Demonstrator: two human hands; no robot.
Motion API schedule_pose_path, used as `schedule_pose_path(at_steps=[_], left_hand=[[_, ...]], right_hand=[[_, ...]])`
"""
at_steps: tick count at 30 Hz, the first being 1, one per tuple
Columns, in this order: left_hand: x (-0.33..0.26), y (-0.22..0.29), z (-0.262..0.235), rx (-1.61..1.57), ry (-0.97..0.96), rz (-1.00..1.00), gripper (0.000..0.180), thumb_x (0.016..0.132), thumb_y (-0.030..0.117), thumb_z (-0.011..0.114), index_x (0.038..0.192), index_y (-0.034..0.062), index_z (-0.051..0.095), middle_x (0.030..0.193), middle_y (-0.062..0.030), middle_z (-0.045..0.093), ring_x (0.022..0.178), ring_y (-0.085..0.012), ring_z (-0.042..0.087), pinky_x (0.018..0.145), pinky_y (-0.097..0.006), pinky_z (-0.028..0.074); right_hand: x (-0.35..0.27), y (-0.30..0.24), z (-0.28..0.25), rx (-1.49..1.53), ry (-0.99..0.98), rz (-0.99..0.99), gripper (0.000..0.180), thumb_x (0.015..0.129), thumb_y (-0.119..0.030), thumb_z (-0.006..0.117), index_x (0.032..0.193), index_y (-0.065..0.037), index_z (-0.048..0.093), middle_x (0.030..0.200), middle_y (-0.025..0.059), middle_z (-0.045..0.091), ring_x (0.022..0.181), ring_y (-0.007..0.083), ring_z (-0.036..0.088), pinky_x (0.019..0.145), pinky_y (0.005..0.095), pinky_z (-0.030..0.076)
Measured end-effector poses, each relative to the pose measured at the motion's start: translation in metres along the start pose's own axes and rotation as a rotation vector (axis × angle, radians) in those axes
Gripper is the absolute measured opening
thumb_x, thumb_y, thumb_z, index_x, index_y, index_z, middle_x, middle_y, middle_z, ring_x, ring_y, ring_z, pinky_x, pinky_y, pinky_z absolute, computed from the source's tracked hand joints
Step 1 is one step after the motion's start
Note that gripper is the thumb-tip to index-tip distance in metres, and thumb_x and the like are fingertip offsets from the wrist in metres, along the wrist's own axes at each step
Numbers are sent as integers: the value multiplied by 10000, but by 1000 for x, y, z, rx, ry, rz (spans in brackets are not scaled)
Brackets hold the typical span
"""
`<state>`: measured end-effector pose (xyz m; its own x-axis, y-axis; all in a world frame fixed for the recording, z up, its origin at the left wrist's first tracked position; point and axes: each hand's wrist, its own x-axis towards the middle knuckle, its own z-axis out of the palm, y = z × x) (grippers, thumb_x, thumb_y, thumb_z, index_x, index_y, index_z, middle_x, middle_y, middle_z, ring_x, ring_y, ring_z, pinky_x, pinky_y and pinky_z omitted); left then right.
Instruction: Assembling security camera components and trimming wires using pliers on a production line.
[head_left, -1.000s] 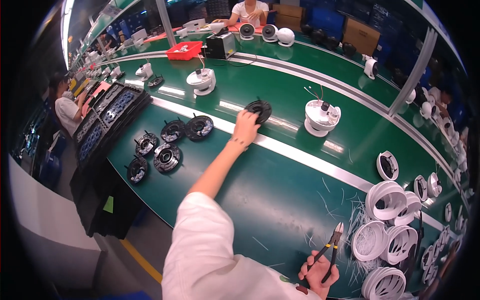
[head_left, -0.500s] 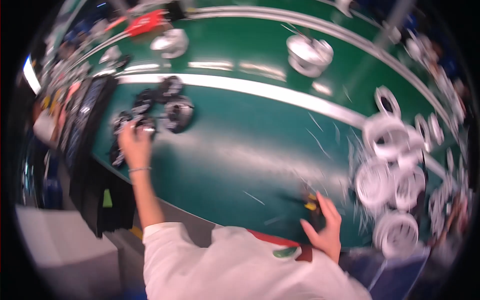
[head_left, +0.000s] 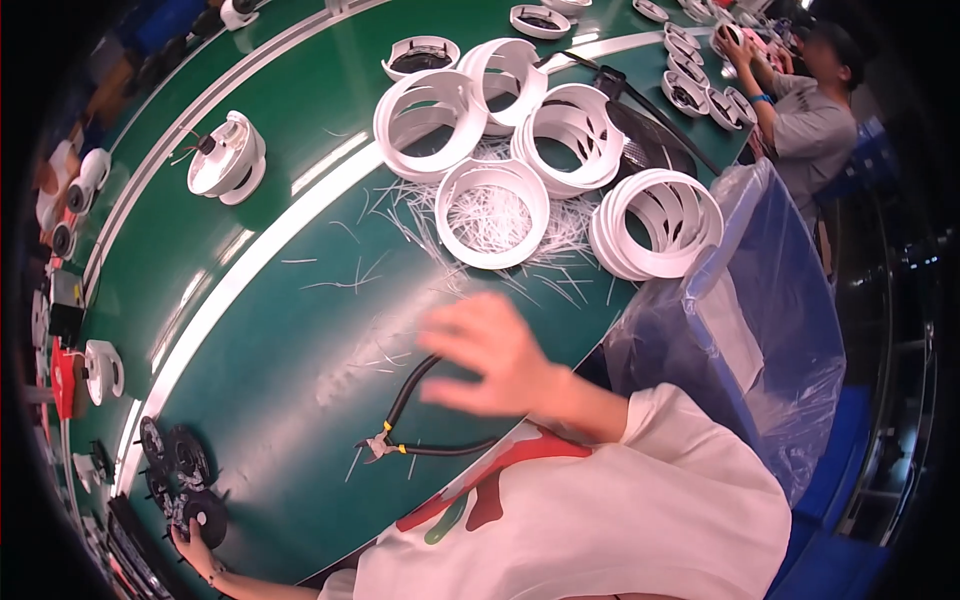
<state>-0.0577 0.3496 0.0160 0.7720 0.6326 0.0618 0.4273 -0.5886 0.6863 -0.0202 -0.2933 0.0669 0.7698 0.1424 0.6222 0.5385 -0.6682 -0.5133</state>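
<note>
Head view: right hand [head_left: 490, 355] blurred, fingers spread, palm down over the green table [head_left: 290, 330]; it grips nothing. It hovers just over the handle ends of the cutters [head_left: 405, 425]; contact can't be judged through the blur.

Cutters lie flat on the table, near the front edge, just ahead of the white shirt [head_left: 620, 510]. Long axis runs roughly lower left to upper right: tip at lower left, by the yellow pivot band; black handles curve away to the right, one up toward the hand, one along the shirt edge. Handles splayed apart.

Left hand [head_left: 195, 550] is far left at the table's near corner, fingertips on a black round part [head_left: 205, 512]. Can't tell whether it pinches or just touches. More black parts [head_left: 170, 455] sit just beyond it.

Packaging: blue bin lined with a clear bag [head_left: 760, 300] stands right of the table edge, beside the right arm. Red flat item [head_left: 62, 380] at the far left edge, shape unclear. Labels not readable.

White rings [head_left: 495, 210] are clustered beyond the right hand, some stacked, with thin white offcuts [head_left: 400, 215] scattered around and inside them. White domed unit [head_left: 228, 158] sits well left of the rings. Pale stripe [head_left: 240, 285] runs diagonally across the table.

Another person [head_left: 810, 110] works at the far right end.
</note>
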Motion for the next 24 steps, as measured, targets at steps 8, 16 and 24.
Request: schedule_pose_path(at_steps=[8, 16, 24], left_hand=[[-71, 160, 88, -208, -106, 288, 324, 840, 66, 505, 1141, 0, 405, 1026, -84, 505, 896, -147, 519, 831, -266, 390], [-139, 262, 127, -461, -306, 327, 244, 774, 168, 585, 932, 7, 494, 884, -56, 506, 789, -169, 498, 764, -296, 392], [-152, 254, 151, -91, -427, 422, 405, 748, 134, 584, 1099, -12, 444, 1026, -121, 511, 935, -230, 511, 816, -320, 427]], right_hand=[[29, 75, 15, -468, -51, 212, 242, 598, -221, 711, 752, -54, 631, 877, 27, 567, 792, 221, 478, 733, 345, 344], [18, 96, 11, -350, -15, 179, 148, 612, -156, 694, 676, -53, 611, 757, 79, 594, 777, 253, 530, 727, 367, 386], [26, 69, -2, -614, -394, 492, 300, 753, -289, 509, 913, -41, 563, 827, 164, 584, 806, 320, 537, 779, 465, 377]])
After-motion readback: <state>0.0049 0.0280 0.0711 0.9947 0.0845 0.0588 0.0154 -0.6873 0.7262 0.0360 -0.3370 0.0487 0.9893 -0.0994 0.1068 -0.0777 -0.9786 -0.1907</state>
